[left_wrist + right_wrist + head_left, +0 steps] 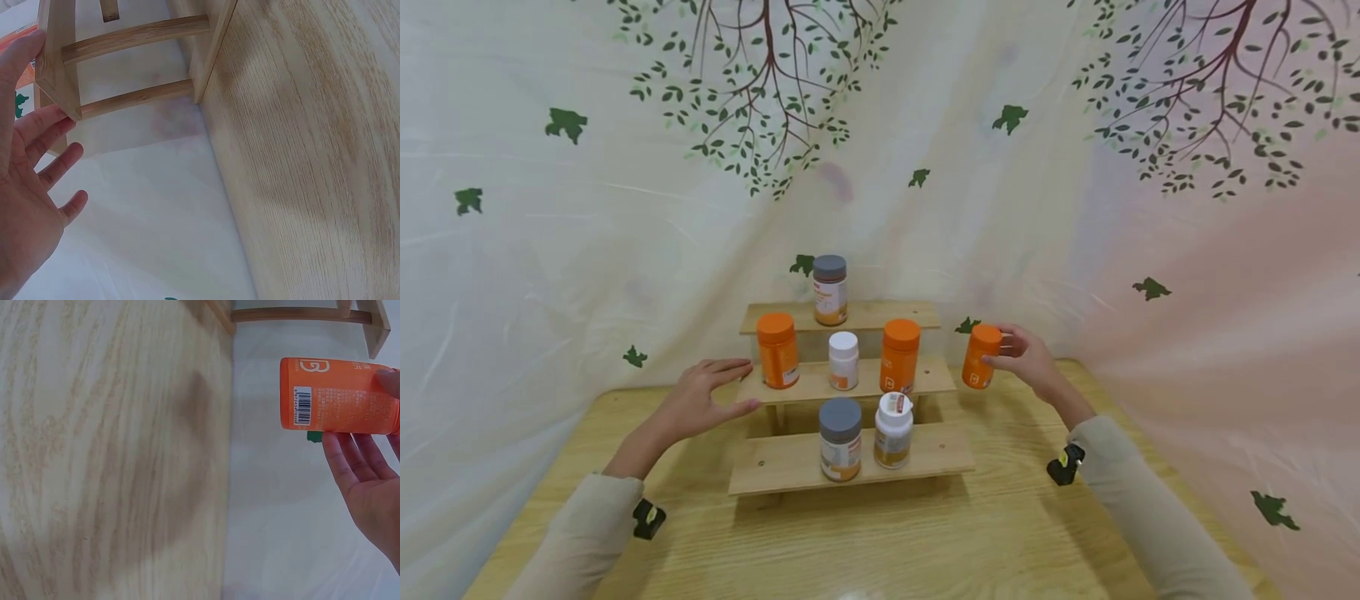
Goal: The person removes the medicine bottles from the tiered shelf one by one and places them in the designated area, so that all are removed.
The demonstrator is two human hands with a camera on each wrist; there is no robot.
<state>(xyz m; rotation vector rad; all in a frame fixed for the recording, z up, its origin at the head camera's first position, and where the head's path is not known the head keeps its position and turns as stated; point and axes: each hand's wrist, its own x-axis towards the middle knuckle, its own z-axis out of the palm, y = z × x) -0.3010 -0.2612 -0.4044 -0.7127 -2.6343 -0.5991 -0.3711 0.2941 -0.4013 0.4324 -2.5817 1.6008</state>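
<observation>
My right hand pinches an orange bottle between thumb and fingers, upright in the air to the right of a three-tier wooden rack. The right wrist view shows a barcode on this orange bottle. At the rack's other end, my left hand has fairly straight fingers and a spread thumb touching the middle plank. Up close, its thumb and fingertips rest at the corner of the plank end. On that tier stand an orange bottle, a small white bottle and another orange bottle.
A grey-lidded jar stands on the top tier. Another grey-lidded jar and a white-capped bottle share the bottom tier. The rack sits on a wooden table, before a pale curtain printed with leaves.
</observation>
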